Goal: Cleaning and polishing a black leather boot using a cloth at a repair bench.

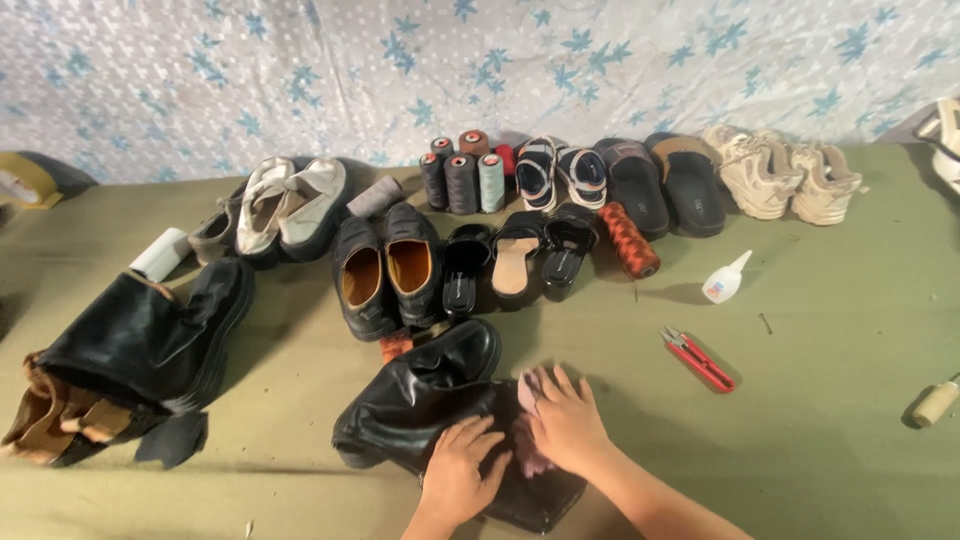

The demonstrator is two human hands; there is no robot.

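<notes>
A black leather boot (425, 395) lies on its side on the green table near the front edge, toe pointing away. My left hand (462, 472) presses flat on the boot's shaft, fingers spread. My right hand (566, 420) rests on the shaft's upper edge beside it, fingers over a pinkish piece (528, 392) at the opening. Whether the right hand grips that piece I cannot tell.
A second black boot (140, 350) lies at the left. Behind stand black loafers (385, 270), black sandals (520, 255), slides (660, 180), beige sneakers (785, 175) and thread spools (462, 175). A glue bottle (724, 280), red snips (697, 358) and a wooden-handled tool (935, 402) lie at the right.
</notes>
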